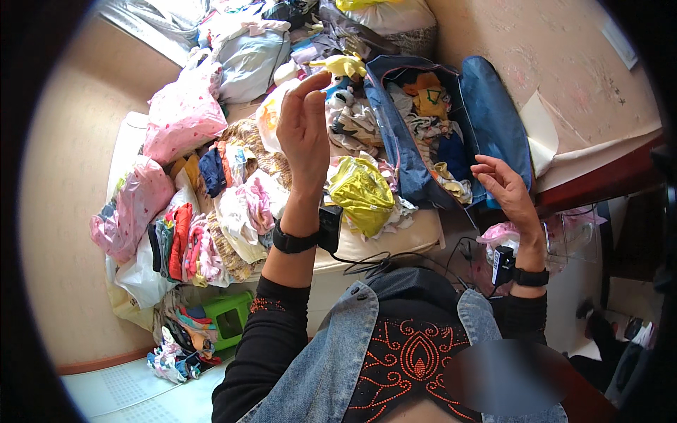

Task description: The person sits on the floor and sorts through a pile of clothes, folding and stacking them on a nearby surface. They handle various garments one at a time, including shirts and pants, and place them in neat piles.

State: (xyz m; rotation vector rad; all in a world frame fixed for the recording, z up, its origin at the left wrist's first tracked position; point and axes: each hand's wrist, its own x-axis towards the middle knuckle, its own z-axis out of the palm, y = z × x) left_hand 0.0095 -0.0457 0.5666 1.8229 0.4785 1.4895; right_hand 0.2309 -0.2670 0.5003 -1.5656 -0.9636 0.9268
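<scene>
My left hand (304,129) is raised above the piled clothes, its fingers bent over and nothing seen in it. Just right of its wrist lies a crumpled yellow-green garment (362,195) on the mattress edge. My right hand (501,185) hovers by the near right side of a blue fabric storage bag (389,132), fingers apart and holding nothing. The bag is unzipped, its blue lid (492,116) folded back to the right, with mixed clothes (431,100) inside. Between my left hand and the bag are grey-and-white clothes (357,124) and a yellow plush toy (344,64).
Folded clothes (180,240) and pink plastic bags (185,124) fill the left of the bed. Filled bags (254,61) stand at the back. A green plastic stool (230,317) is on the floor. Black cables (370,260) run along the mattress edge. Another person's legs (608,343) show at lower right.
</scene>
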